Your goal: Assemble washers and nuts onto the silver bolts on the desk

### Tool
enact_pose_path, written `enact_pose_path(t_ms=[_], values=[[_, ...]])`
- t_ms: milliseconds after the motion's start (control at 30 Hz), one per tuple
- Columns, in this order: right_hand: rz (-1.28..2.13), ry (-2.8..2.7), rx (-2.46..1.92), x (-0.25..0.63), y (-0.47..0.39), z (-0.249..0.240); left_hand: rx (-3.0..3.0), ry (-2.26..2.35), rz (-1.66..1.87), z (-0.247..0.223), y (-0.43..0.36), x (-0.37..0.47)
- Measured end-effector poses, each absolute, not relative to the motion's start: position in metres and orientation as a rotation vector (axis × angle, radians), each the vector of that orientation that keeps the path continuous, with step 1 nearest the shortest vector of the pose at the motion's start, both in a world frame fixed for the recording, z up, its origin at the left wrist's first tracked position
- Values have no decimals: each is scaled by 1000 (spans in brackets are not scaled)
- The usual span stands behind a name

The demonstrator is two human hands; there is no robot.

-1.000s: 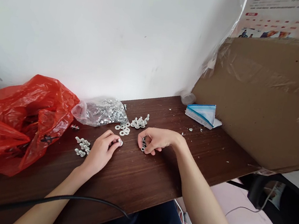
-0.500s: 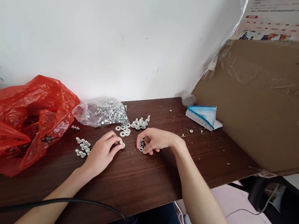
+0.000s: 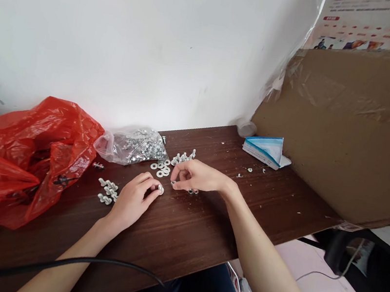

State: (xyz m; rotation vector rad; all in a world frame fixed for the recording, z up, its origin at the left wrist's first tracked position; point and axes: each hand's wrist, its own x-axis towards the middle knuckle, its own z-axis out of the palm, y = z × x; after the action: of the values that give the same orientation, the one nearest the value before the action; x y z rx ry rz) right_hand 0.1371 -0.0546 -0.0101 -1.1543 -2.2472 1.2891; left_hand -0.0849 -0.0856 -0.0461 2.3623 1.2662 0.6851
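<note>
Between thumb and fingers, my left hand [image 3: 137, 198] pinches a bolt [image 3: 161, 189] whose round washer end faces right. My right hand [image 3: 197, 176] is closed on a small nut [image 3: 173, 182] held at the fingertips, a short way right of the bolt and apart from it. Under the right palm lie more nuts [image 3: 193, 191], partly hidden. Loose flat washers [image 3: 163, 170] are spread just beyond the hands. Several bolts [image 3: 182, 158] stand upright behind the right hand, which hides some of them. To the left of my left hand, several bolts [image 3: 108, 191] lie in a group.
A clear bag of metal hardware [image 3: 133, 146] lies against the wall beside a red plastic bag [image 3: 25, 163]. A blue-and-white packet [image 3: 264, 149] is at the back right by a large cardboard box [image 3: 348, 135]. A black cable [image 3: 106, 262] crosses the near left.
My right hand has picked up a nut from the small pile and moved left with it toward the bolt. The left hand stays in place with its bolt.
</note>
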Motion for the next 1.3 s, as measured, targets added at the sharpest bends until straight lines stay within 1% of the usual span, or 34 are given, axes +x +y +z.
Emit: enact_pose_path(t_ms=[100,200,400,600,833,1167,1300], values=[[1142,-2143,-1006,126,-57,-10,2384,1263,684,-47,-85,-85],[1141,-2139,-859,114,-59,-14,2391,1264,704,-49,-83,-87],[1035,-2217,-785,104,-58,-22,2357,1275,751,-51,-80,-91],[924,-2278,-776,107,-56,-23,2273,1250,749,-48,-81,-89],[928,-2293,-882,105,-59,-23,2261,1238,774,-47,-81,-88],[642,-2435,-1092,103,-61,-25,2262,1235,762,-46,-81,-88],[669,-2342,-999,108,-63,-17,2272,1254,769,-46,-82,-87]])
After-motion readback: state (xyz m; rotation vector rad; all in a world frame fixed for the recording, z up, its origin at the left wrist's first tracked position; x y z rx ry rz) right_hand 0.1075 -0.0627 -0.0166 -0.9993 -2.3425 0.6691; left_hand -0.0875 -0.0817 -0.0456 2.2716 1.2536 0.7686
